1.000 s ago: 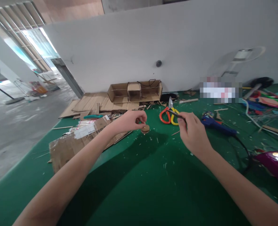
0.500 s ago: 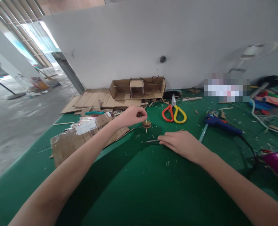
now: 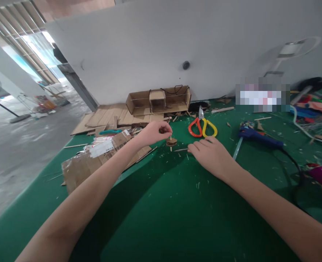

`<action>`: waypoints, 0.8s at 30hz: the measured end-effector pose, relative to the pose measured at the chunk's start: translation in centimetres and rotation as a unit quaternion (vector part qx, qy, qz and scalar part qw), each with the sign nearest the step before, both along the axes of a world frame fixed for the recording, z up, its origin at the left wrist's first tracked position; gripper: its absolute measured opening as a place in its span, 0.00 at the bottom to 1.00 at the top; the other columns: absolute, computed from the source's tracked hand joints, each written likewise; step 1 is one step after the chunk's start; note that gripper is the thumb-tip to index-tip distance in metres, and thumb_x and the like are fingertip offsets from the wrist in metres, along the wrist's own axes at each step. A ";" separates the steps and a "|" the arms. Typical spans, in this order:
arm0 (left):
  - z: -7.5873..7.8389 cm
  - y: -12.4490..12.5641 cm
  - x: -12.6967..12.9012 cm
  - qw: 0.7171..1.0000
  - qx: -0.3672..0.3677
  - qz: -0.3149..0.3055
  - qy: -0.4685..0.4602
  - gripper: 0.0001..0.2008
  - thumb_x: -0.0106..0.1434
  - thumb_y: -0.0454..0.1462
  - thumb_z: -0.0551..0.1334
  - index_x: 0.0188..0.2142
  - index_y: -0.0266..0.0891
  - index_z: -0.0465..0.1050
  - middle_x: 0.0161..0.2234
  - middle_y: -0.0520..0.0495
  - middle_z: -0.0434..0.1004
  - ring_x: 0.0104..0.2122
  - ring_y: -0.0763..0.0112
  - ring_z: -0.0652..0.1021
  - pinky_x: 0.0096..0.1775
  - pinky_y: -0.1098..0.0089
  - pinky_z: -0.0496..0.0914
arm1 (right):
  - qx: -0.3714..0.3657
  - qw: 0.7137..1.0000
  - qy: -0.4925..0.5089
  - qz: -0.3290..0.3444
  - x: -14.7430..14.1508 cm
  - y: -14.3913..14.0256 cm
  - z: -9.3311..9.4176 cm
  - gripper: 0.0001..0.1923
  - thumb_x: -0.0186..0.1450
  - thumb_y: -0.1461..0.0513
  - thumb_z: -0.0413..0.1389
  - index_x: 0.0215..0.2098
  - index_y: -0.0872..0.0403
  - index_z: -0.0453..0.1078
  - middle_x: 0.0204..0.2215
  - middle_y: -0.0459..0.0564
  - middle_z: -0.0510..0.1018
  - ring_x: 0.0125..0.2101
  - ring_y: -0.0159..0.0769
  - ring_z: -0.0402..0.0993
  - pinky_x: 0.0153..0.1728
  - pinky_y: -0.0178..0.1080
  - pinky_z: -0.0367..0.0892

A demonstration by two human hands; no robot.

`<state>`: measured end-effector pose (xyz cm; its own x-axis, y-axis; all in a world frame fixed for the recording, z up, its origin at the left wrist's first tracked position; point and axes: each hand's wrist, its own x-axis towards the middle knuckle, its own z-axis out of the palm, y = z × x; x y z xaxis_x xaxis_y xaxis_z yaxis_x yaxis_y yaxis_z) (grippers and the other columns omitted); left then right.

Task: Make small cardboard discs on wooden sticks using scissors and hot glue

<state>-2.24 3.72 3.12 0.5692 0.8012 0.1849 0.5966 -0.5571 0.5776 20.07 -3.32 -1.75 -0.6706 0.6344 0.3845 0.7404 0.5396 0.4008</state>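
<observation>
On the green mat at twelve o'clock from us, our left hand (image 3: 154,133) pinches a thin stick with a small cardboard disc (image 3: 171,142) skewered on it, as it did a second ago. Our right hand (image 3: 208,154) has let go of the slim dark tool it held then and now lies flat, fingers loose, touching a sliver (image 3: 181,150) at the disc's four o'clock. So cutting has paused. The open cardboard box (image 3: 158,100) beyond holds only inner dividers and a wire.
</observation>
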 end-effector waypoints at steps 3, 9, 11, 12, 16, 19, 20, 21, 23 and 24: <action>-0.2 0.2 0.1 1.000 -0.004 -0.012 -0.016 0.06 0.56 0.37 0.59 0.31 0.36 0.72 0.28 0.48 0.75 0.29 0.74 0.73 0.33 0.71 0.68 | -0.017 1.000 0.013 -0.002 -0.4 0.1 -0.5 0.13 0.68 0.66 0.44 0.31 0.55 0.67 0.23 0.47 0.73 0.23 0.32 0.66 0.23 0.37 0.44; -1.1 0.7 -0.1 0.999 0.004 -0.015 -0.044 0.05 0.55 0.37 0.59 0.29 0.37 0.70 0.27 0.49 0.74 0.27 0.75 0.72 0.32 0.71 0.67 | -0.002 0.999 0.045 -0.024 -0.5 0.5 -0.8 0.15 0.68 0.63 0.43 0.27 0.55 0.67 0.21 0.47 0.72 0.21 0.31 0.65 0.21 0.37 0.40; -1.3 0.9 -0.2 0.999 0.003 -0.018 -0.048 0.05 0.55 0.37 0.59 0.30 0.37 0.70 0.28 0.48 0.74 0.28 0.75 0.72 0.32 0.70 0.67 | 0.004 0.998 0.056 -0.035 -0.5 0.5 -0.7 0.17 0.69 0.61 0.42 0.26 0.55 0.67 0.19 0.47 0.72 0.21 0.31 0.65 0.21 0.36 0.40; -1.5 0.9 -0.2 0.999 0.000 -0.019 -0.050 0.05 0.55 0.37 0.58 0.30 0.37 0.70 0.28 0.48 0.74 0.28 0.75 0.72 0.32 0.70 0.67 | 0.007 0.997 0.060 -0.039 -0.5 0.5 -0.6 0.18 0.69 0.60 0.42 0.26 0.55 0.67 0.19 0.47 0.72 0.21 0.31 0.65 0.21 0.36 0.40; -1.7 1.1 -0.3 0.998 -0.012 -0.010 -0.065 0.05 0.55 0.37 0.59 0.31 0.37 0.70 0.28 0.48 0.74 0.28 0.74 0.73 0.32 0.70 0.68 | 0.018 0.997 0.058 -0.045 -0.6 0.6 -0.6 0.19 0.70 0.59 0.42 0.26 0.55 0.66 0.18 0.46 0.71 0.19 0.30 0.64 0.20 0.36 0.39; -1.8 1.0 -0.2 0.997 -0.014 -0.005 -0.079 0.06 0.54 0.36 0.60 0.32 0.37 0.69 0.30 0.47 0.75 0.29 0.74 0.74 0.33 0.70 0.69 | 0.010 0.997 0.049 -0.051 -0.8 0.7 -0.6 0.19 0.70 0.59 0.41 0.26 0.54 0.66 0.18 0.46 0.71 0.19 0.30 0.64 0.19 0.36 0.38; -1.8 1.0 -0.1 0.997 -0.013 -0.006 -0.077 0.06 0.54 0.37 0.60 0.32 0.37 0.69 0.30 0.47 0.75 0.30 0.74 0.74 0.33 0.70 0.69 | 0.003 0.997 0.046 -0.056 -0.9 0.7 -0.6 0.19 0.70 0.59 0.40 0.26 0.54 0.66 0.18 0.46 0.71 0.18 0.30 0.64 0.19 0.36 0.38; -1.8 0.9 -0.1 0.997 -0.013 -0.006 -0.074 0.06 0.55 0.38 0.60 0.32 0.37 0.69 0.30 0.47 0.75 0.30 0.74 0.74 0.33 0.70 0.69 | -0.005 0.997 0.044 -0.062 -1.0 0.7 -0.6 0.19 0.70 0.59 0.40 0.26 0.54 0.66 0.18 0.46 0.71 0.18 0.30 0.64 0.19 0.36 0.37; -1.8 0.8 0.1 0.998 -0.010 -0.002 -0.068 0.07 0.56 0.40 0.60 0.31 0.37 0.70 0.29 0.47 0.74 0.29 0.74 0.74 0.33 0.70 0.69 | -0.021 0.996 0.042 -0.072 -1.1 0.7 -0.6 0.20 0.70 0.58 0.39 0.27 0.54 0.66 0.18 0.46 0.72 0.18 0.30 0.64 0.19 0.36 0.37; -1.8 0.7 0.1 0.998 -0.010 0.001 -0.066 0.08 0.56 0.41 0.60 0.30 0.37 0.70 0.29 0.47 0.74 0.29 0.74 0.73 0.32 0.70 0.69 | -0.028 0.996 0.040 -0.077 -1.1 0.7 -0.7 0.20 0.70 0.58 0.39 0.27 0.54 0.66 0.18 0.47 0.72 0.18 0.30 0.64 0.19 0.36 0.37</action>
<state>-2.09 4.43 1.33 0.5388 0.8067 0.2428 0.5153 -0.5436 0.6625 18.95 -2.64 -2.40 -0.5321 0.7499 0.3932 0.8445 0.4371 0.3093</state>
